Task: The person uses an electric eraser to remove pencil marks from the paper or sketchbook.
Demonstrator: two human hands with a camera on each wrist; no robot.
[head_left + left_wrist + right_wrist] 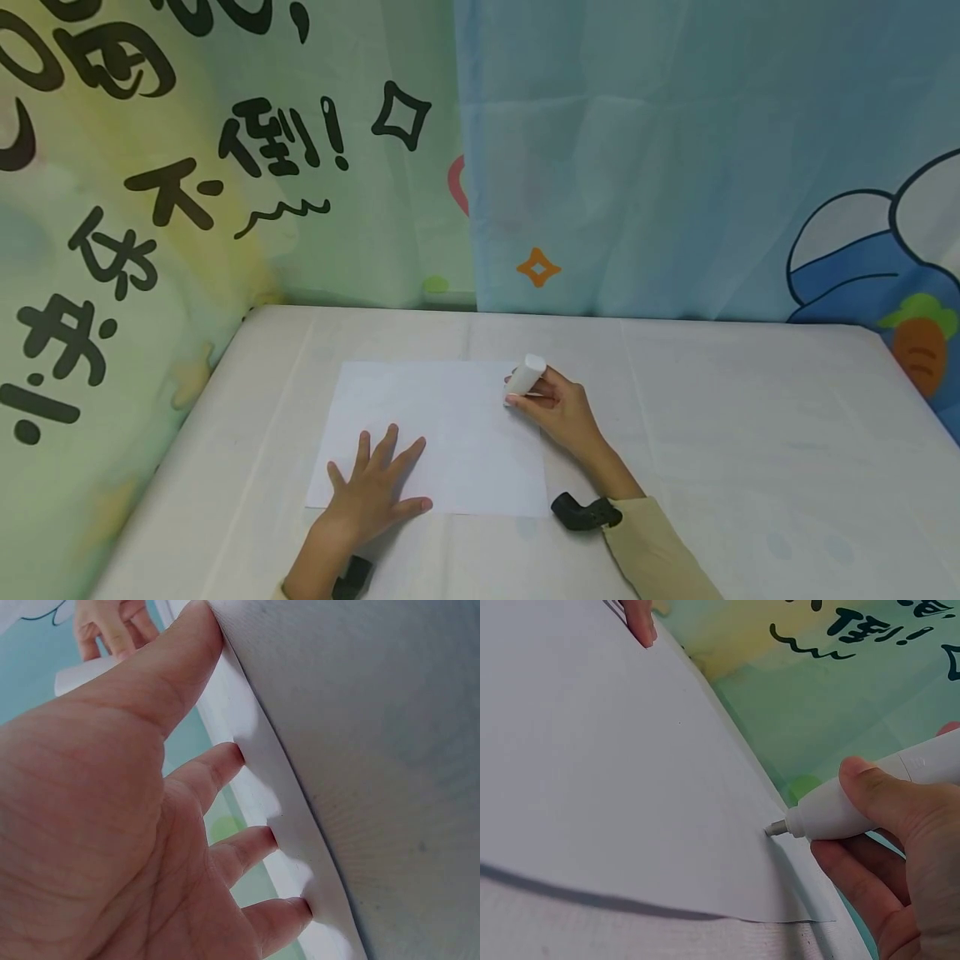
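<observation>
A white sheet of paper (pixel 457 450) lies flat before me. My left hand (pixel 369 490) rests on its lower left part, fingers spread and straight; the left wrist view shows the thumb and fingertips (pixel 262 838) pressing down on the sheet. At the sheet's upper right my right hand (pixel 566 417) pinches a thick white electric eraser (pixel 527 375) between thumb and fingers. The eraser is tilted, its fat end up. In the right wrist view its narrow grey tip (pixel 777 827) meets the paper near the edge.
The paper lies on a table with a white cloth (pixel 720 450). Printed curtains (pixel 675 150) hang behind and to the left, close to the table's edges. A black wrist strap piece (pixel 585 512) sits by the right sleeve, another (pixel 352 577) by the left wrist.
</observation>
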